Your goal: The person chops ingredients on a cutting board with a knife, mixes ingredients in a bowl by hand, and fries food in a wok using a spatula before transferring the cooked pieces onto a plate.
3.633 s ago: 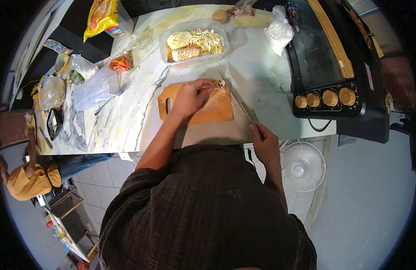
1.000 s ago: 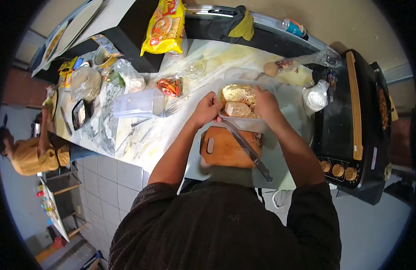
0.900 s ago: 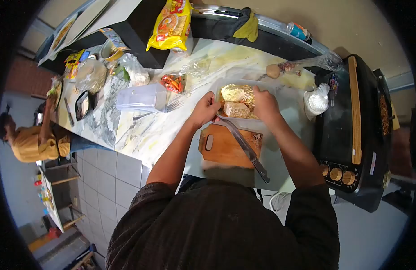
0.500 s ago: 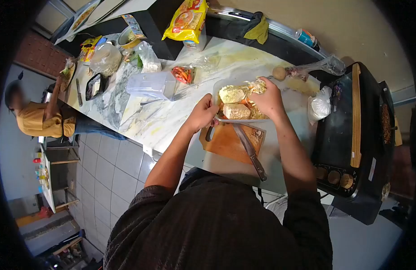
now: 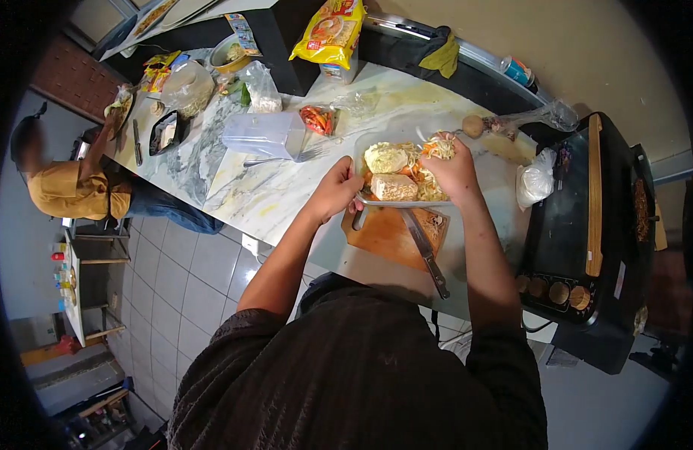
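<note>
A clear plastic container sits in front of me with food in it. My left hand is closed on its left rim, thumb on the inner side. Shredded vegetables, pale with orange strips, are bunched in the closed fingers of my right hand over the container's right side. Inside the container lie a pale yellow cabbage piece, a whitish block that looks like tempeh, and more shreds. Nearer to me a knife rests across a wooden cutting board.
A black griddle stands at right, beside a bag of white powder. Leftward are an upturned clear tub, a fork and bagged red chillies. A co-worker in a yellow-brown shirt stands at the far left.
My right hand has turned slightly, and the shredded bunch now shows more clearly in its fingers. My left hand stays on the container. The view has shifted a little.
</note>
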Demonstrator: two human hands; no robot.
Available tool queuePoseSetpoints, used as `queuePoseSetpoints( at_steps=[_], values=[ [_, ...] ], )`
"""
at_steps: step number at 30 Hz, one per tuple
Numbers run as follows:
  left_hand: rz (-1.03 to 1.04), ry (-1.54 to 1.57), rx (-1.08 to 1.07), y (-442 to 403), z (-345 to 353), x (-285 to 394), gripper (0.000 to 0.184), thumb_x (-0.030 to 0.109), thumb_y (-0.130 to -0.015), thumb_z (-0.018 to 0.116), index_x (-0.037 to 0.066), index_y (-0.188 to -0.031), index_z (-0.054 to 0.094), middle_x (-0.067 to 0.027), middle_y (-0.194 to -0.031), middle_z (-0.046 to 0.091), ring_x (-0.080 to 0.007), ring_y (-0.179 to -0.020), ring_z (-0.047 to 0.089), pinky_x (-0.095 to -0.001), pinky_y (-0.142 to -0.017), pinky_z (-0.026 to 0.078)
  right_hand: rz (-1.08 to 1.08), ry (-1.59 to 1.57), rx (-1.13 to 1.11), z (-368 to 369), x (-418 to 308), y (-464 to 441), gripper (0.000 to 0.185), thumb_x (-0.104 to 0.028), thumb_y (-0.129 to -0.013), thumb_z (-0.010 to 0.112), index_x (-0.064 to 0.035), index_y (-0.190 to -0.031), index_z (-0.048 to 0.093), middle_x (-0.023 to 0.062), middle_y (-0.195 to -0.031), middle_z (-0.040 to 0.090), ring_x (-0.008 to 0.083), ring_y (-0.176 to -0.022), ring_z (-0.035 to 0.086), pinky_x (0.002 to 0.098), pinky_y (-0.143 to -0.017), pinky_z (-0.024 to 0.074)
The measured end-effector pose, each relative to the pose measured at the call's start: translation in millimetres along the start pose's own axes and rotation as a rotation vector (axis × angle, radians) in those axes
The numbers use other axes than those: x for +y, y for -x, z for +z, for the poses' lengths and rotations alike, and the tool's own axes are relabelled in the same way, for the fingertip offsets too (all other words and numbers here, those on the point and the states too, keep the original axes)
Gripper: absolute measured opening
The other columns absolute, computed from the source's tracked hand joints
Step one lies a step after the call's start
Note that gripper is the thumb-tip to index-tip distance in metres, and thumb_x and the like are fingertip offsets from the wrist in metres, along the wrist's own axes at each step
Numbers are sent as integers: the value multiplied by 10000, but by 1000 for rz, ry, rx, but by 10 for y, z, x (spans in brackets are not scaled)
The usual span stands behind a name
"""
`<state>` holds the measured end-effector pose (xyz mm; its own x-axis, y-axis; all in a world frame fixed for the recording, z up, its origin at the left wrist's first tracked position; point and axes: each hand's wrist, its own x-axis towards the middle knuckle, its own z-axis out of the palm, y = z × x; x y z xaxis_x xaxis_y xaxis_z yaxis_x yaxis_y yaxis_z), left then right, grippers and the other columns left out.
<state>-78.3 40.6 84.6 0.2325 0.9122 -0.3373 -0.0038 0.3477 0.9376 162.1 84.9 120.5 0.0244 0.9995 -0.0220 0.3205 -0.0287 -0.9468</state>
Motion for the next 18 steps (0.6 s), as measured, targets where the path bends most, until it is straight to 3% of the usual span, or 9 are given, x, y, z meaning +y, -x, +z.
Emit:
queuePoseSetpoints(
  at_steps=[5, 8, 10, 18],
  values=[
    [14, -18, -5, 19, -12, 5, 142, 106, -893, 534, 56, -861, 405, -41, -702, 507, -134, -497, 590, -255, -399, 432, -80, 272, -24, -23, -84, 68, 542, -102, -700, 739, 40, -1194, 567, 143, -1065, 661, 193, -961, 639, 299, -853, 485],
    [32, -38, -10, 49, 12, 62, 132, 67, -889, 504, 75, -842, 380, -39, -664, 523, -127, -476, 566, -259, -420, 456, -245, 455, 3, -20, -56, 103, 507, -102, -675, 734, 10, -1150, 596, 174, -1065, 650, 262, -979, 645, 326, -856, 492],
    [35, -30, -21, 48, 16, 79, 143, 65, -889, 506, 78, -840, 372, -40, -665, 523, -125, -472, 565, -257, -416, 453, -332, 534, -51, -26, -130, 181, 460, -124, -659, 729, -30, -1095, 614, 186, -1043, 629, 358, -990, 606, 406, -869, 496],
    [32, -28, -26, 27, 55, 34, 171, 101, -882, 535, 67, -836, 375, -41, -693, 498, -139, -497, 584, -268, -399, 443, -425, 638, -57, -96, -236, 307, 354, -158, -726, 741, -49, -1046, 637, 138, -1051, 637, 339, -1012, 592, 415, -864, 490]
  ],
)
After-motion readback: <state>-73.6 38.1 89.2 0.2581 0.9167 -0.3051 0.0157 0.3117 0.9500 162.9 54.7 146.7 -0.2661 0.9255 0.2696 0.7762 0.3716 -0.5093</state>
